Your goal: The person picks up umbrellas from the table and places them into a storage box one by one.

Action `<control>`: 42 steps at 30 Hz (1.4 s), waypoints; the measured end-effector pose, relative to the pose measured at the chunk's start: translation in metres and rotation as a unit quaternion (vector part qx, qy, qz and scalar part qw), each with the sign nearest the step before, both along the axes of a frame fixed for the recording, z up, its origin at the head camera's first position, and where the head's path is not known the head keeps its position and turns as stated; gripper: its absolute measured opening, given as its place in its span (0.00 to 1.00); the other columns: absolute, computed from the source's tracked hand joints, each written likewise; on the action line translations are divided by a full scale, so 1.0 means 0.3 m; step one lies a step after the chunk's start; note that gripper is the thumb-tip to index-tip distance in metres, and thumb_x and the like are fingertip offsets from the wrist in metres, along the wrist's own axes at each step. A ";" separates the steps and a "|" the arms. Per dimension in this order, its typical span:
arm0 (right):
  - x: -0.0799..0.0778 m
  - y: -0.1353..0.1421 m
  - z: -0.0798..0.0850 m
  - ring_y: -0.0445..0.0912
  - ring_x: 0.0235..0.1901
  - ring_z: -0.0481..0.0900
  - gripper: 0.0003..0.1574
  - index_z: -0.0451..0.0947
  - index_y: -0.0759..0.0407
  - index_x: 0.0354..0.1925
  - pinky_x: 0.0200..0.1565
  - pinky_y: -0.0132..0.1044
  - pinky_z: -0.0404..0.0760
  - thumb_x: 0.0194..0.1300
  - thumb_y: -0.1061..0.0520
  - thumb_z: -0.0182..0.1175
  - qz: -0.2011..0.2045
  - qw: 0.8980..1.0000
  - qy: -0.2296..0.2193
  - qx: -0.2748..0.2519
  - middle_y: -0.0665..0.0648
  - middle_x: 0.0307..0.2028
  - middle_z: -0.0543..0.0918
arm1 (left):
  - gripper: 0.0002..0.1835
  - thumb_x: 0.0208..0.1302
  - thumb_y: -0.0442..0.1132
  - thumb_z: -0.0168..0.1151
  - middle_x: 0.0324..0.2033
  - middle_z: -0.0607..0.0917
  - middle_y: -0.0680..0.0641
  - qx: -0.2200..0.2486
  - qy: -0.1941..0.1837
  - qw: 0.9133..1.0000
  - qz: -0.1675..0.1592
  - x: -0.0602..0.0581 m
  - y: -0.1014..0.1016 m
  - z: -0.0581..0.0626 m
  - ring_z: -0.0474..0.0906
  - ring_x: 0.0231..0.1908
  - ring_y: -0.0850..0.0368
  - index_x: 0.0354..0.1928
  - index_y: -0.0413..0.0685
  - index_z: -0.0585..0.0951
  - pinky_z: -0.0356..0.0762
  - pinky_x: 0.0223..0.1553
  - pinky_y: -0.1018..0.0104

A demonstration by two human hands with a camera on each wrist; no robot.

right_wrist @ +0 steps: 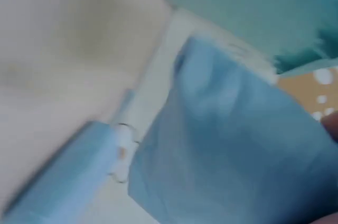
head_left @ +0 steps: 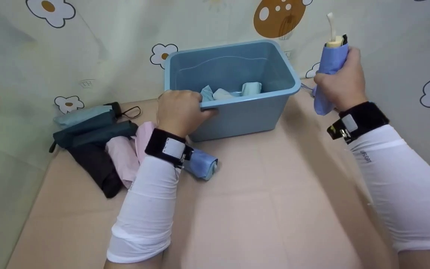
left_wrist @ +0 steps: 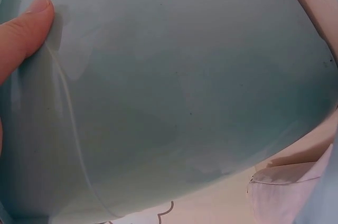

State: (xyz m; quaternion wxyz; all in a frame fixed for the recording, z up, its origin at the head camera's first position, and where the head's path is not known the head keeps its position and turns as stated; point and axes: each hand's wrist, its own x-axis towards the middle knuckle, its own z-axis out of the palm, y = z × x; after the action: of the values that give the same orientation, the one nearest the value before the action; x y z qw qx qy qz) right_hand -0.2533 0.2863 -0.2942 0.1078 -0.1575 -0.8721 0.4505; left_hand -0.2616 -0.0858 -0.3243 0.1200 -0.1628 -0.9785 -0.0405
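My left hand (head_left: 182, 111) grips the near left rim of a blue plastic bin (head_left: 241, 117), with the thumb (left_wrist: 29, 34) against its wall in the left wrist view. Beyond the bin's right end, my right hand (head_left: 343, 82) holds a folded blue umbrella (head_left: 332, 59) roughly upright. Its cream handle end (head_left: 334, 43) and a pale strap point up. Inside the bin lie several pale blue-green and whitish folded items (head_left: 251, 89), partly hidden by the front wall. The right wrist view is blurred and shows the umbrella's loose fabric (right_wrist: 232, 145) close up.
Left of the bin lies a group of folded umbrellas: light teal (head_left: 84, 116), dark green (head_left: 99, 130), black (head_left: 95, 168) and pink (head_left: 123, 157). A blue umbrella (head_left: 202, 164) lies by my left wrist. A blue roll (right_wrist: 68, 176) shows in the right wrist view. Patterned cloth (head_left: 106, 45) hangs behind.
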 end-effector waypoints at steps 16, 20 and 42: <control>0.000 -0.234 0.105 0.44 0.75 0.66 0.37 0.61 0.58 0.73 0.78 0.36 0.55 0.72 0.61 0.63 0.131 0.950 0.282 0.018 0.57 0.72 0.71 | 0.32 0.62 0.72 0.66 0.19 0.78 0.50 0.005 0.005 1.000 0.001 0.001 -0.001 0.004 0.75 0.29 0.48 0.21 0.51 0.78 0.76 0.41 0.47; -0.011 -0.281 0.090 0.43 0.72 0.61 0.34 0.64 0.61 0.71 0.74 0.35 0.58 0.73 0.60 0.63 0.174 0.927 0.330 0.030 0.59 0.68 0.70 | 0.32 0.62 0.72 0.66 0.19 0.77 0.50 0.005 0.007 1.000 -0.003 0.003 -0.002 0.004 0.75 0.28 0.48 0.22 0.51 0.78 0.76 0.40 0.48; -0.123 -0.459 0.039 0.48 0.55 0.78 0.24 0.77 0.55 0.60 0.64 0.46 0.74 0.73 0.73 0.55 0.380 0.887 0.127 0.231 0.55 0.56 0.81 | 0.32 0.61 0.73 0.66 0.22 0.83 0.49 0.001 0.017 1.000 -0.013 -0.011 0.009 0.013 0.80 0.30 0.45 0.25 0.49 0.82 0.78 0.43 0.46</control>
State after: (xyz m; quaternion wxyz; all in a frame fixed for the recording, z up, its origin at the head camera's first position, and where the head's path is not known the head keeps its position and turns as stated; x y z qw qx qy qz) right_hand -0.2901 0.1485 -0.2825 0.0715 0.2742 -0.9233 0.2594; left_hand -0.2649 -0.0831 -0.3203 0.1360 -0.1759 -0.9741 -0.0406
